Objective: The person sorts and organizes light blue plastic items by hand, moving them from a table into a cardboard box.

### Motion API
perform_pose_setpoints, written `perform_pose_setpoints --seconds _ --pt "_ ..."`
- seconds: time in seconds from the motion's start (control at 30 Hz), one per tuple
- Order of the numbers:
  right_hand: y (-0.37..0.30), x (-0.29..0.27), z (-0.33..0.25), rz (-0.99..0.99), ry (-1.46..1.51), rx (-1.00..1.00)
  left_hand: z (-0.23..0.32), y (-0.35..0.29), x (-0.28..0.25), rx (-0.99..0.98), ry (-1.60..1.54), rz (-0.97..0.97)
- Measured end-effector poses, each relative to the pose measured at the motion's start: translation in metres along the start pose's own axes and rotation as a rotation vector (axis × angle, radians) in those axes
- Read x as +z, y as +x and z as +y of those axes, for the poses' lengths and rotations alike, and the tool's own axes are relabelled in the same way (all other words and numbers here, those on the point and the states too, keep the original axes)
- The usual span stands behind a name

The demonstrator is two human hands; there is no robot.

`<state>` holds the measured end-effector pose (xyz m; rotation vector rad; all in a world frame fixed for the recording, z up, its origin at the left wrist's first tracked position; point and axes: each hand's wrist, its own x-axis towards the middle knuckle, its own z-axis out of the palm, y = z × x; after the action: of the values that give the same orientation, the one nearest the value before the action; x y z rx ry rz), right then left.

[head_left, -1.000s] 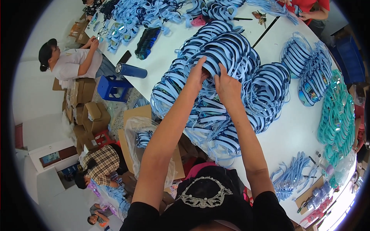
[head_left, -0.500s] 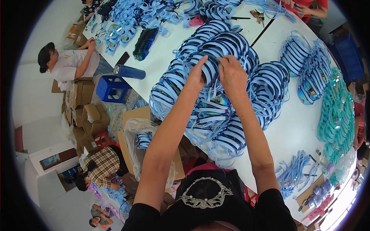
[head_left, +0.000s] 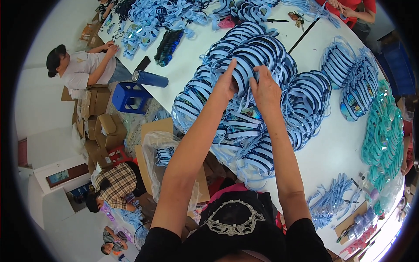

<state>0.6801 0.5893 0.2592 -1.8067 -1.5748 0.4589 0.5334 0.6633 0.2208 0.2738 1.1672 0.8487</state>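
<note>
A large heap of light blue swim goggles (head_left: 257, 52) with dark rims and mirrored lenses lies in stacked rows on the white table before me. My left hand (head_left: 225, 86) is closed around the left side of one row in the middle, thumb up and the other fingers partly hidden by the goggles. On that row's right side rests my right hand (head_left: 266, 91), its thumb and forefinger apart against the goggles, the remaining fingers curled. Clear straps hang below both hands, where more goggles (head_left: 244, 118) show their shiny lenses.
Green goggles (head_left: 384, 135) are piled at the right, near loose blue straps (head_left: 329, 198). A blue bottle (head_left: 150, 79) lies near the table's left edge beside a phone (head_left: 143, 63). An open carton (head_left: 157, 126) stands below left. Several people sit around, one in a white shirt (head_left: 83, 67).
My right hand has loosened, with thumb and forefinger spreading from a pinch. My left hand stays at the same row. The whole view has shifted slightly.
</note>
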Motion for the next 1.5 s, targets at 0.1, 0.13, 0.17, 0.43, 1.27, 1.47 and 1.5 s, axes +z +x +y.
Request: perform_pose_setpoints --seconds 0.1,0.13,0.17,0.43,1.27,1.47,1.5 --pt "-0.008 0.006 -0.002 0.026 0.147 -0.014 -0.002 -0.003 -0.006 0.008 -0.047 -0.119" --pt "-0.009 0.010 -0.003 0.028 0.146 -0.014 -0.003 -0.005 -0.008 0.008 -0.046 -0.122" --pt "-0.010 0.013 -0.003 0.096 0.146 -0.095 -0.006 -0.008 -0.009 0.033 -0.081 -0.157" --pt "0.006 0.019 0.006 0.149 0.107 -0.200 -0.018 0.003 0.000 0.213 -0.190 -0.079" --pt "0.045 0.023 0.033 0.296 -0.169 -0.028 -0.023 -0.003 -0.002 0.177 -0.095 -0.032" --pt "0.041 0.025 0.035 0.410 -0.215 -0.140 -0.023 -0.003 -0.002 0.178 -0.093 -0.013" --pt "0.042 0.028 0.037 0.378 -0.197 -0.107 -0.023 -0.002 0.001 0.171 -0.099 -0.024"
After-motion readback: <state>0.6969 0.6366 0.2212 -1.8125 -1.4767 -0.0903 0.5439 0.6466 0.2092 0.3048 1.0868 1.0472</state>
